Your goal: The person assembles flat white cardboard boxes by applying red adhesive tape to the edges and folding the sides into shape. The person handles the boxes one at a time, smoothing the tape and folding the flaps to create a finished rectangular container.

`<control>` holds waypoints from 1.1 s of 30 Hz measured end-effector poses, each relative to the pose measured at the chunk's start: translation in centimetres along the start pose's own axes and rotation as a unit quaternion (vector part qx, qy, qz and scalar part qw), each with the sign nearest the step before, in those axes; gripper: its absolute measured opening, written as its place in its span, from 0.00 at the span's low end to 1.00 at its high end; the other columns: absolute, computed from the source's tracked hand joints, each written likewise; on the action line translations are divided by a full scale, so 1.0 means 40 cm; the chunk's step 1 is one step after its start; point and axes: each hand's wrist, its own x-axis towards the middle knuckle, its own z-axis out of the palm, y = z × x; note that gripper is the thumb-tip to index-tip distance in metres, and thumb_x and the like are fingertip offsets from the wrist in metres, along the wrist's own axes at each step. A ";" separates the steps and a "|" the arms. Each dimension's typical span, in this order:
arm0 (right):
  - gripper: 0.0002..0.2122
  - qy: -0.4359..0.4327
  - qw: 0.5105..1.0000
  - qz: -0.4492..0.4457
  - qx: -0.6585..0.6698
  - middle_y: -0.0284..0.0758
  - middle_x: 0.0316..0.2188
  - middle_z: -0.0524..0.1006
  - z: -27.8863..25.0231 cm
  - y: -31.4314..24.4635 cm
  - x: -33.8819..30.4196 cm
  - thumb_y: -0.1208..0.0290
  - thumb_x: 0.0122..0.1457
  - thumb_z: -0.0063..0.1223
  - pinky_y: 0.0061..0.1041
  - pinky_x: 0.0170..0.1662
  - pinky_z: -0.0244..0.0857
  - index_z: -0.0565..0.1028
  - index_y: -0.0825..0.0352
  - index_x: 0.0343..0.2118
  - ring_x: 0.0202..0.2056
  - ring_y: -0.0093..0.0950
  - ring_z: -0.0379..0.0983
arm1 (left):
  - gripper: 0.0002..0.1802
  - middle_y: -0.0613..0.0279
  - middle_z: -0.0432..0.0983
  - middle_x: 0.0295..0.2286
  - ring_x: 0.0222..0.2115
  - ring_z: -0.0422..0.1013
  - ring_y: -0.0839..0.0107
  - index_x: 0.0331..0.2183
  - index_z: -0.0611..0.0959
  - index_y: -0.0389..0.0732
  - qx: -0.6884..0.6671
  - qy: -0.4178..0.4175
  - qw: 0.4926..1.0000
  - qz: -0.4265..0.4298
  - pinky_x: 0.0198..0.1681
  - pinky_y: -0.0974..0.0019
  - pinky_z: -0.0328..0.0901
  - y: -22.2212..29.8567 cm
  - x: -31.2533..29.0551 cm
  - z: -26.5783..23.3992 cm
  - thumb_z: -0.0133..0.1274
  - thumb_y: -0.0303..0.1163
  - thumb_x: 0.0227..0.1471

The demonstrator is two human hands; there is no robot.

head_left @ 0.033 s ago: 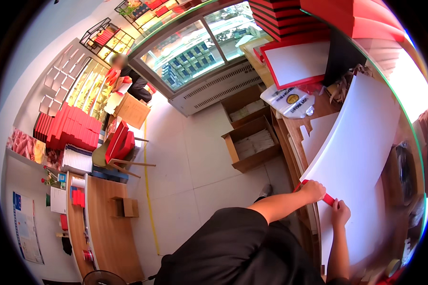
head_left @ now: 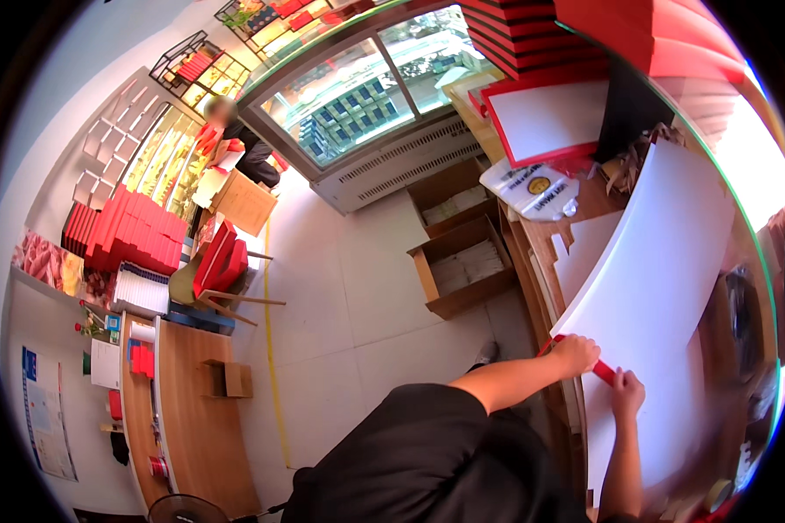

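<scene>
While left hand [head_left: 576, 356] is closed on red strip [head_left: 604, 371] and right hand [head_left: 627, 394] pinches its end, 4 o'clock over white sheet [head_left: 663, 253], grip's done, strip work looks unfinished.

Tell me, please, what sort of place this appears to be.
It looks like a small shop, though what it sells is hard to tell: a lit, glass-fronted display case, piles of red boxes along the left wall, and brightly lit shelves behind them.

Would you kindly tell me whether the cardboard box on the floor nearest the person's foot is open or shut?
Open: the box has an uncovered top, with white contents showing inside.
</scene>
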 end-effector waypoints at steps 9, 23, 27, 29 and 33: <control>0.21 0.028 0.807 0.337 0.483 0.36 0.39 0.76 -0.099 0.379 0.295 0.58 0.62 0.47 0.27 0.45 0.66 0.71 0.69 0.51 0.40 0.30 0.72 | 0.10 0.61 0.68 0.29 0.36 0.66 0.65 0.30 0.76 0.44 0.019 0.120 0.988 0.095 0.40 0.61 0.59 0.063 -0.037 -0.003 0.55 0.32 0.41; 0.03 0.334 0.706 0.212 0.587 0.25 0.30 0.74 -0.158 -0.057 -0.241 0.73 0.62 0.50 0.13 0.36 0.65 0.75 0.65 0.35 0.31 0.14 0.68 | 0.14 0.66 0.71 0.35 0.39 0.67 0.66 0.34 0.84 0.52 -0.044 0.177 0.942 0.282 0.42 0.58 0.61 -0.175 -0.162 -0.293 0.57 0.29 0.40; 0.09 0.292 0.617 0.354 0.640 0.32 0.37 0.76 -0.086 -0.339 -0.324 0.74 0.59 0.53 0.23 0.39 0.67 0.73 0.68 0.42 0.35 0.22 0.72 | 0.19 0.60 0.68 0.49 0.53 0.63 0.61 0.42 0.81 0.51 0.077 0.164 0.942 0.283 0.57 0.46 0.52 -0.329 -0.002 -0.351 0.54 0.26 0.44; 0.10 0.258 0.578 0.426 0.646 0.35 0.36 0.76 -0.020 -0.404 -0.334 0.74 0.57 0.55 0.27 0.38 0.70 0.73 0.70 0.40 0.36 0.25 0.73 | 0.23 0.56 0.64 0.54 0.56 0.60 0.59 0.47 0.78 0.48 0.134 0.163 0.940 0.267 0.60 0.42 0.46 -0.310 0.116 -0.386 0.51 0.22 0.46; 0.09 0.271 0.499 0.462 0.681 0.39 0.34 0.77 0.089 -0.447 -0.256 0.76 0.57 0.55 0.26 0.37 0.73 0.72 0.74 0.39 0.35 0.30 0.77 | 0.24 0.51 0.63 0.54 0.56 0.59 0.56 0.49 0.74 0.38 0.012 0.119 0.933 0.340 0.60 0.50 0.51 -0.257 0.164 -0.400 0.50 0.21 0.46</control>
